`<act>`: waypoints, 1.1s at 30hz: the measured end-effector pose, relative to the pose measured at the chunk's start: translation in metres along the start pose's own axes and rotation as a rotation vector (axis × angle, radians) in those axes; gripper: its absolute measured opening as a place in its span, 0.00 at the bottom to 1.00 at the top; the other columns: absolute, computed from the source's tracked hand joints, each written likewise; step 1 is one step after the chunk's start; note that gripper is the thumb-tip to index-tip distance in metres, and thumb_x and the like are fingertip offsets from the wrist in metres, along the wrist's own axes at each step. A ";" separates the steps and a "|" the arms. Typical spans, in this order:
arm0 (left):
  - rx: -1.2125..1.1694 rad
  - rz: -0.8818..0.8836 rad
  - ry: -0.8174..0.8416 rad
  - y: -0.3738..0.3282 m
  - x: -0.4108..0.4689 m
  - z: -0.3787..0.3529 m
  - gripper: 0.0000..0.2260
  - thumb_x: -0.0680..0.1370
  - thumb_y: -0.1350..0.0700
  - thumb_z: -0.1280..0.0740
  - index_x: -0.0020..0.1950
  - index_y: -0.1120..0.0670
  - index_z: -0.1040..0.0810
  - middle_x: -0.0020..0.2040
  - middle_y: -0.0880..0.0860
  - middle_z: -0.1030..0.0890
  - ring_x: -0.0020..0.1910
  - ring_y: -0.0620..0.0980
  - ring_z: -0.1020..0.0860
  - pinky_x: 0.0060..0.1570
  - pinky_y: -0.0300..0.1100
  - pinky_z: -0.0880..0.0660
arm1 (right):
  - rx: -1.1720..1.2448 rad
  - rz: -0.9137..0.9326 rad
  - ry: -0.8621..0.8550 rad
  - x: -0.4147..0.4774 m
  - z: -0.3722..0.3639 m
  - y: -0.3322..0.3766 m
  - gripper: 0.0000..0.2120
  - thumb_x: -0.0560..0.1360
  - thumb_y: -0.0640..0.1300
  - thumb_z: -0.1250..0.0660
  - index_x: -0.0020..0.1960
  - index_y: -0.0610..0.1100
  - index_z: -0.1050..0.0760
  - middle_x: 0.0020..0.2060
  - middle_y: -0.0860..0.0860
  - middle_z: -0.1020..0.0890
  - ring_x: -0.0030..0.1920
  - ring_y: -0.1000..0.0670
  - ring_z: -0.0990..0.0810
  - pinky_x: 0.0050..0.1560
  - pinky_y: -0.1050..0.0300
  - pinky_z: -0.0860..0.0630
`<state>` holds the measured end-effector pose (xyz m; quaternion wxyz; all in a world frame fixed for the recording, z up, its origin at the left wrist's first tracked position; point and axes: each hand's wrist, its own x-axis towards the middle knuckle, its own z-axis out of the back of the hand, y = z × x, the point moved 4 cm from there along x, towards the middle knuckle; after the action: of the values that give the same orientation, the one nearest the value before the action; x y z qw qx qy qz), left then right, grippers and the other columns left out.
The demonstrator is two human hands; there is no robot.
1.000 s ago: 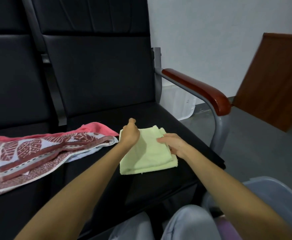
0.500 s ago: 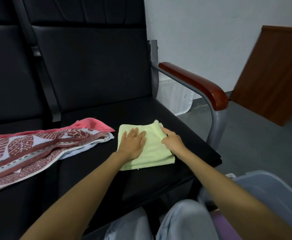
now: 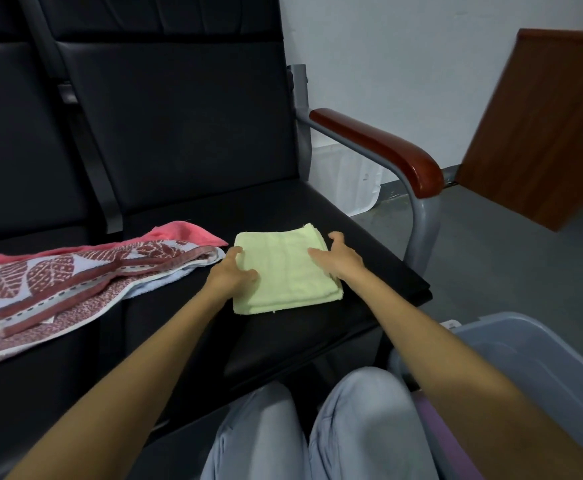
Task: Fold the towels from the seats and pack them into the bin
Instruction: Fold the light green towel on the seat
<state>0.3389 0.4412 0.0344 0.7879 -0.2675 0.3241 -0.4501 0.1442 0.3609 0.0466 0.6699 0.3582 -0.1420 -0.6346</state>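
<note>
Both grips spread, clasping nothing, left hand (image 3: 229,271), right hand (image 3: 340,259), flanking flat near-square towel (image 3: 283,271)

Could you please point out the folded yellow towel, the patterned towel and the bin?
Yellow towel (image 3: 285,268): head view, middle of its top face.
Patterned towel (image 3: 58,282): head view, its leaf print.
Bin (image 3: 532,362): head view, inner wall.

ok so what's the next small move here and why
Probably grip the yellow towel and lift it toward the bin. It lies neatly folded on the seat, the left hand and right hand rest at its two side edges, and the bin stands open at the lower right.
</note>
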 end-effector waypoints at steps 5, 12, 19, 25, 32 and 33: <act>-0.417 -0.008 0.119 -0.013 -0.021 0.004 0.13 0.76 0.57 0.34 0.60 0.49 0.27 0.58 0.54 0.26 0.46 0.48 0.24 0.41 0.40 0.25 | 0.305 0.050 0.291 -0.021 0.000 -0.002 0.24 0.76 0.41 0.35 0.70 0.50 0.34 0.56 0.48 0.26 0.52 0.48 0.24 0.46 0.57 0.25; -0.490 -0.141 0.252 -0.101 -0.065 -0.032 0.09 0.77 0.62 0.40 0.51 0.52 0.23 0.42 0.51 0.24 0.35 0.44 0.26 0.21 0.32 0.31 | 0.858 -0.041 0.289 -0.078 0.072 -0.067 0.08 0.77 0.37 0.38 0.42 0.42 0.22 0.28 0.50 0.22 0.27 0.56 0.25 0.25 0.66 0.29; -0.508 -0.153 0.569 -0.180 -0.121 -0.147 0.06 0.77 0.64 0.40 0.44 0.58 0.25 0.34 0.53 0.27 0.20 0.41 0.31 0.16 0.31 0.40 | 1.116 -0.139 0.006 -0.153 0.142 -0.189 0.11 0.78 0.37 0.42 0.41 0.42 0.25 0.28 0.50 0.22 0.26 0.56 0.25 0.25 0.66 0.28; -0.322 -0.106 0.747 -0.186 -0.154 -0.262 0.11 0.77 0.66 0.41 0.36 0.58 0.29 0.29 0.52 0.32 0.15 0.40 0.35 0.14 0.29 0.43 | 1.329 -0.357 -0.143 -0.215 0.133 -0.298 0.11 0.79 0.36 0.43 0.41 0.41 0.26 0.26 0.50 0.21 0.25 0.56 0.24 0.26 0.65 0.26; -0.170 -0.023 0.778 -0.143 -0.158 -0.338 0.15 0.78 0.67 0.42 0.33 0.57 0.27 0.30 0.52 0.29 0.20 0.42 0.32 0.16 0.30 0.39 | 1.327 -0.519 -0.328 -0.233 0.095 -0.360 0.11 0.78 0.34 0.43 0.39 0.40 0.27 0.33 0.46 0.28 0.34 0.52 0.30 0.24 0.68 0.28; -0.175 -0.049 0.756 -0.145 -0.157 -0.340 0.15 0.77 0.68 0.42 0.33 0.57 0.26 0.29 0.52 0.27 0.19 0.41 0.31 0.17 0.30 0.38 | 1.291 -0.497 -0.370 -0.231 0.097 -0.361 0.11 0.77 0.34 0.43 0.40 0.40 0.26 0.34 0.46 0.27 0.34 0.52 0.30 0.24 0.67 0.28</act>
<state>-0.0547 0.4704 -0.0399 0.5764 -0.1564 0.6221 -0.5062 -0.2246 0.5737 -0.0625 0.1249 0.5913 -0.5148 -0.6081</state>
